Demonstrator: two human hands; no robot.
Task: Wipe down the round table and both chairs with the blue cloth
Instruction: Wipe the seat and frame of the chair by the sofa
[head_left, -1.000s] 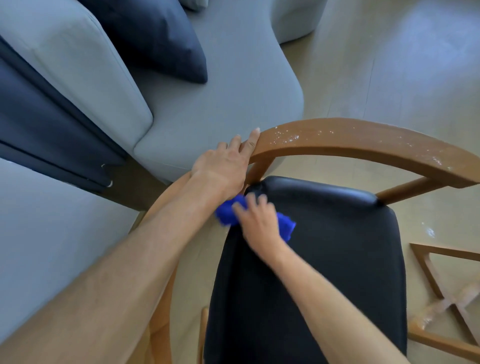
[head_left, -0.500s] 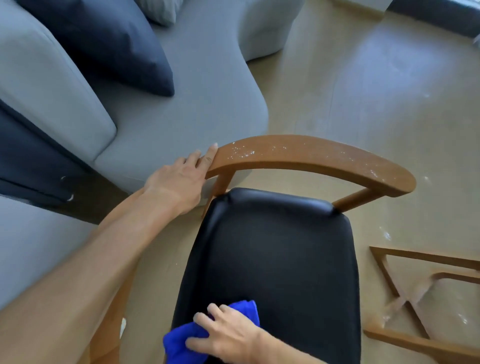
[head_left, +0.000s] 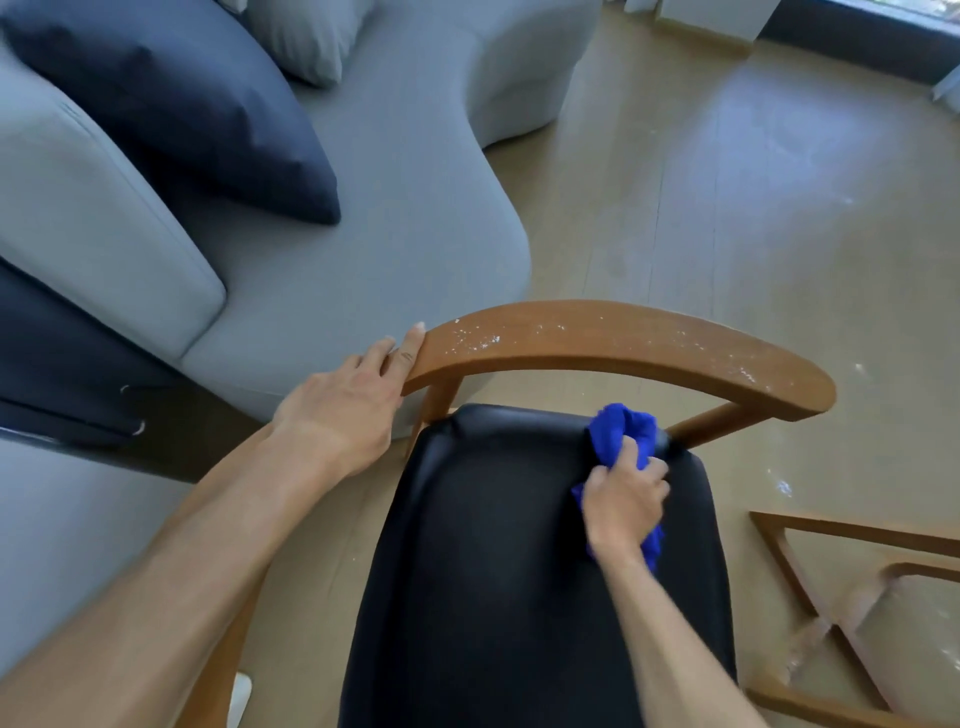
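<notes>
A chair with a black padded seat (head_left: 493, 561) and a curved wooden backrest rail (head_left: 623, 345) fills the lower middle of the view. White specks dot the rail. My right hand (head_left: 621, 506) grips a bunched blue cloth (head_left: 621, 431) and presses it on the seat's far right corner, near a rail post. My left hand (head_left: 345, 402) rests against the left end of the rail, fingers extended along the wood. The round table's top is out of view.
A grey sofa (head_left: 395, 218) with a dark navy cushion (head_left: 171, 98) stands close behind and left of the chair. A wooden frame (head_left: 852, 597), partly wrapped in clear film, sits low at the right. Bare wooden floor (head_left: 753, 208) stretches beyond the chair.
My right hand has carried the blue cloth from the seat's near left edge up to its far right corner. My left hand has stayed on the rail's left end.
</notes>
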